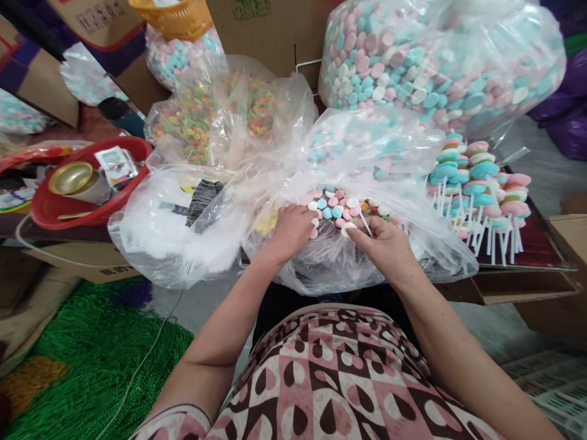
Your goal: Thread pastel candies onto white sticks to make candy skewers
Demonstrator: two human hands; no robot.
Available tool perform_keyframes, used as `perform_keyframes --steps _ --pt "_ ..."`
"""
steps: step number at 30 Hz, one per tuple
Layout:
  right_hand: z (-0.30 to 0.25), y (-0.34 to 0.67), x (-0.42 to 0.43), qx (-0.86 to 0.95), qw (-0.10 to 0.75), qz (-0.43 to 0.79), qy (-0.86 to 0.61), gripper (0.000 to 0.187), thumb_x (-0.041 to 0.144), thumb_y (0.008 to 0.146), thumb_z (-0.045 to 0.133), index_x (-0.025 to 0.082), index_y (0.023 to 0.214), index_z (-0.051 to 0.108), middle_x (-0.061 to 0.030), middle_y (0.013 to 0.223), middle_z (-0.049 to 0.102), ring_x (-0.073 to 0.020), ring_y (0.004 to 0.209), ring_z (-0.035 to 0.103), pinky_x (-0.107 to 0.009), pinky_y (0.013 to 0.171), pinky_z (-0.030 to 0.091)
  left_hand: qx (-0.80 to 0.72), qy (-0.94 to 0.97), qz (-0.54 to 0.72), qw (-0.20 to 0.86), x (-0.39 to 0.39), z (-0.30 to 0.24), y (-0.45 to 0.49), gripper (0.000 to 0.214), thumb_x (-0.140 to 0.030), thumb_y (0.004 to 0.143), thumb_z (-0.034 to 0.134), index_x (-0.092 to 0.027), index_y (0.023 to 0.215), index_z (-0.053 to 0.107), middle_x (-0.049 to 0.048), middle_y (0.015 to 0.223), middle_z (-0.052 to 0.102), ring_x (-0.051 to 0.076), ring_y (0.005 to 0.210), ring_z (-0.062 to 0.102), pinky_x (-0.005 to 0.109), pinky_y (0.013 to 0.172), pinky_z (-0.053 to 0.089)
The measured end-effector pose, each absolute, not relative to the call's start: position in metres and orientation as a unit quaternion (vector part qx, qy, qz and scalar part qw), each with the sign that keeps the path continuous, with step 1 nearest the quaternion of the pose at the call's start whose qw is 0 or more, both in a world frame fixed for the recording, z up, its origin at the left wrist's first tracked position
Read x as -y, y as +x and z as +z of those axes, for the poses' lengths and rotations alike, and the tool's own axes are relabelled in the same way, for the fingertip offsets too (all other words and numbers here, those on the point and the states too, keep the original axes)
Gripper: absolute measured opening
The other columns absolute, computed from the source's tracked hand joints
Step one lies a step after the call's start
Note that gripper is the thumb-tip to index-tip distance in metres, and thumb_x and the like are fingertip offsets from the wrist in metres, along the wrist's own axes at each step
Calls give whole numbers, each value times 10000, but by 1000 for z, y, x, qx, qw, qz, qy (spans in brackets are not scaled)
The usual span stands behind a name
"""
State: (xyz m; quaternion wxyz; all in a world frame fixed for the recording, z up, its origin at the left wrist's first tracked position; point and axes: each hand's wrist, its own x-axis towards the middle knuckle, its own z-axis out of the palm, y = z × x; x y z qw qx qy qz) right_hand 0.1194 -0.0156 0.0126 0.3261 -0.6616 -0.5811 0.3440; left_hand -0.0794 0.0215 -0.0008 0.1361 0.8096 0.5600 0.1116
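In the head view, my left hand [296,227] has its fingers curled together over the open bag, with white marshmallow pieces [313,206] at its fingertips. My right hand [384,243] pinches a white marshmallow [348,229] between thumb and finger. A thin white stick [364,219] slants up from the same hand. Between the hands lie loose round marshmallows [337,212] in pink, blue and white, inside a clear plastic bag [339,269]. Colourful gummies [383,211] show partly behind the right fingers.
Finished marshmallow skewers [481,183] stand in a cluster at the right. A big marshmallow bag [440,67] and a bag of gummy rings [197,125] lie behind. At left are a red basin [92,217], a bag of white sticks [183,256] and green cords [101,360] below.
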Motion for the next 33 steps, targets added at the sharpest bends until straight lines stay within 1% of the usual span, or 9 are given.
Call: perform_keyframes --steps 4,6,8,11,17,21,26,30,33 --pt "12 116 16 563 345 346 -666 260 438 731 646 178 722 651 -6 628 613 -165 600 520 -289 605 382 -546 714 281 338 -15 10 -77 234 -248 854 571 -189 1037 704 51 917 710 207 913 611 376 893 423" --pt "9 115 16 552 364 355 -661 260 432 730 661 172 744 657 -8 649 621 -164 620 527 -289 618 386 -477 644 343 490 -7 14 -70 284 -322 819 635 -168 1052 693 45 923 705 183 882 618 329 842 452" --pt "5 115 15 534 399 390 -635 278 440 722 684 168 775 665 -8 678 626 -158 637 527 -284 621 388 -422 594 372 576 0 15 -60 298 -339 790 674 -152 1020 695 55 971 697 175 907 616 301 836 455" --pt "1 117 17 498 444 466 -581 312 462 704 724 168 786 659 4 687 609 -129 607 493 -258 569 365 -409 560 414 591 7 9 -47 249 -312 778 686 -151 968 684 55 960 677 158 909 601 284 843 446" --pt "5 120 25 455 463 530 -545 318 484 777 687 169 798 650 32 615 534 -64 449 298 -235 427 208 -370 488 451 649 9 4 -36 175 -244 761 680 -166 894 598 1 839 642 104 795 587 254 798 447" --pt "10 119 31 469 452 538 -535 332 489 802 661 174 907 655 14 683 584 -60 443 289 -234 411 182 -392 471 478 630 10 6 -33 204 -219 727 705 -168 878 578 -24 792 615 82 754 567 227 752 438" --pt "12 117 34 452 453 532 -554 301 440 775 692 167 896 654 33 624 554 -59 441 279 -235 412 179 -388 452 446 668 14 -2 -33 367 -327 757 716 -190 1085 625 6 909 661 105 805 586 227 700 441" --pt "16 116 35 451 438 545 -555 287 426 789 688 167 908 653 44 610 518 -58 445 253 -240 415 169 -387 463 411 683 16 -6 -34 361 -414 762 719 -178 1034 695 21 912 688 106 768 590 223 655 437" --pt "21 120 42 445 444 555 -544 311 407 827 663 189 1048 646 26 718 565 -64 471 272 -238 418 185 -408 428 437 678 15 -6 -33 367 -421 738 731 -161 995 706 24 848 697 109 709 609 224 610 443"
